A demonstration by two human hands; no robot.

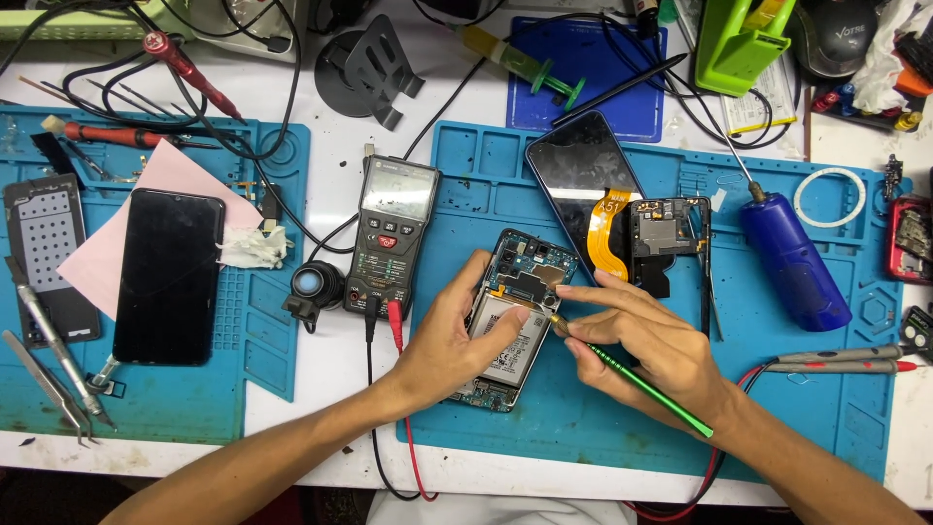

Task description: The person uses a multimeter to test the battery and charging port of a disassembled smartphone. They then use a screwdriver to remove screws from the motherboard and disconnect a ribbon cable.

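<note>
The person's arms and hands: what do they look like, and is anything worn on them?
Both forearms are bare up to the picture's lower edge: no sleeves show. The left hand and the right hand wear no gloves. No ring, watch or wrist strap can be seen on either one. The fingernails are short and unpainted.
</note>
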